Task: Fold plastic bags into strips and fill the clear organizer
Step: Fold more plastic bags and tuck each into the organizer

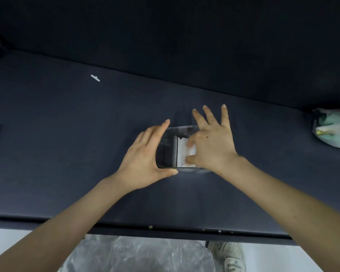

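The clear organizer [182,127] stands at the middle of the table [82,138], and the step in hand looks like seating a folded bag strip [182,152] in its right compartment, just right of the divider [174,151]. The left hand [143,158] grips the organizer's 9 o'clock end, thumb on the near wall and forefinger at the far corner. That brace matters, since a light plastic box will likely skid under a push. The right hand [214,146] comes in from 3 o'clock, thumb and forefinger curled down, pinching the white strip, the other three fingers splayed straight beyond the far rim. To do this well, press straight down and toward the divider so the strip stands on edge and packs flat. Let go only once it stops springing up. The left compartment looks unfilled. A bundle of unfolded bags [332,128] waits at 3 o'clock near the table's edge.
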### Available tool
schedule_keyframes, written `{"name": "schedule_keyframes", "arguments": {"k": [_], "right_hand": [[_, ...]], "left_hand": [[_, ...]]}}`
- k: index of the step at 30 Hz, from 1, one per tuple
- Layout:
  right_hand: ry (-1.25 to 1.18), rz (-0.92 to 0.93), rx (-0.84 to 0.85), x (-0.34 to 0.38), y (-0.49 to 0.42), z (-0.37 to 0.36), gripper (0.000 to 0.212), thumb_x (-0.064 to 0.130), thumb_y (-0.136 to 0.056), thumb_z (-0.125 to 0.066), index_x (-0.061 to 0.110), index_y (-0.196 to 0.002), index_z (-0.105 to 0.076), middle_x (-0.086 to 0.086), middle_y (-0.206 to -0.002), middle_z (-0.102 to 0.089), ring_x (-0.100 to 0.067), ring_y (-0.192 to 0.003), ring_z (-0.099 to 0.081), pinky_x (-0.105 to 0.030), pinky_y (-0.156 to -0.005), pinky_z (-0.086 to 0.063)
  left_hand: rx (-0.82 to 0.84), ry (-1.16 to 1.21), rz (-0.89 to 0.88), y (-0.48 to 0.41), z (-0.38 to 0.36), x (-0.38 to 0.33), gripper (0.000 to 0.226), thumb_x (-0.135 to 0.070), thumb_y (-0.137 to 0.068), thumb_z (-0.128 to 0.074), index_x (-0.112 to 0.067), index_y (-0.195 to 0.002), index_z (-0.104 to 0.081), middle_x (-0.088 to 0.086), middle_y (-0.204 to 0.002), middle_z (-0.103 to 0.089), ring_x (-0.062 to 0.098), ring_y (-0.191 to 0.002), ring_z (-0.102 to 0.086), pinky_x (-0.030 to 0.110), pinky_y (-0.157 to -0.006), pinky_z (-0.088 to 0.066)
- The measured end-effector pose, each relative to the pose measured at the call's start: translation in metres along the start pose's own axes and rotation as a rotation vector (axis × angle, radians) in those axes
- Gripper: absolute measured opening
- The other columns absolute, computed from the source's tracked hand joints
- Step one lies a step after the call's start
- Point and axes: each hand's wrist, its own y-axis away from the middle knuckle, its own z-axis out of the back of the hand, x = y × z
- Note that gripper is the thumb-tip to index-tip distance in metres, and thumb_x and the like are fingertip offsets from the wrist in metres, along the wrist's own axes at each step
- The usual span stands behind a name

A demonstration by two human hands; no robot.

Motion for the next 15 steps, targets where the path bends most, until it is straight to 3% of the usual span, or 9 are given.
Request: {"name": "schedule_keyframes", "arguments": {"k": [6,10,11,13,15], "right_hand": [[-0.18,0.006,0.01,-0.016,0.008,0.011,0.051,0.071,-0.077,-0.055,0.048,-0.123,-0.057,-0.003,-0.162,0.001,-0.025,-0.148,0.013,-0.06,-0.112,0.017],[-0.349,-0.006,-0.12,-0.033,0.025,0.021,0.051,0.067,-0.074,-0.062,0.048,-0.121,-0.059,-0.002,-0.162,-0.008,-0.021,-0.149,0.005,-0.055,-0.114,0.015],[-0.418,-0.027,-0.186,-0.036,0.032,0.021,0.049,0.063,-0.072,-0.066,0.045,-0.117,-0.063,-0.003,-0.16,-0.017,-0.022,-0.149,-0.004,-0.053,-0.116,0.009],[-0.586,-0.072,-0.373,-0.04,0.049,0.016,0.041,0.053,-0.07,-0.073,0.035,-0.107,-0.072,-0.003,-0.146,-0.045,-0.026,-0.138,-0.036,-0.045,-0.113,-0.018],[-0.802,-0.084,-0.487,-0.038,0.071,0.006,0.033,0.046,-0.07,-0.073,0.027,-0.097,-0.075,0.007,-0.116,-0.065,-0.015,-0.107,-0.059,-0.031,-0.092,-0.041]], "left_hand": [[0.011,0.009,0.001,-0.006,0.001,0.0,0.116,-0.042,-0.066,-0.085,-0.045,-0.142,0.002,-0.009,-0.149,-0.028,0.009,-0.134,-0.028,0.013,-0.103,-0.017],[-0.001,0.023,0.007,-0.016,0.001,0.003,0.118,-0.04,-0.065,-0.086,-0.039,-0.149,-0.002,-0.008,-0.151,-0.028,0.011,-0.135,-0.029,0.015,-0.104,-0.018],[-0.006,0.028,0.008,-0.02,0.001,0.004,0.118,-0.039,-0.065,-0.086,-0.035,-0.151,-0.005,-0.007,-0.152,-0.028,0.012,-0.136,-0.03,0.016,-0.106,-0.019],[-0.014,0.039,0.012,-0.03,0.001,0.005,0.117,-0.038,-0.066,-0.086,-0.029,-0.153,-0.009,-0.004,-0.154,-0.027,0.014,-0.139,-0.028,0.019,-0.108,-0.019],[-0.022,0.048,0.007,-0.04,0.002,0.005,0.113,-0.036,-0.069,-0.085,-0.023,-0.154,-0.012,0.0,-0.157,-0.023,0.016,-0.143,-0.024,0.022,-0.113,-0.018]]}}
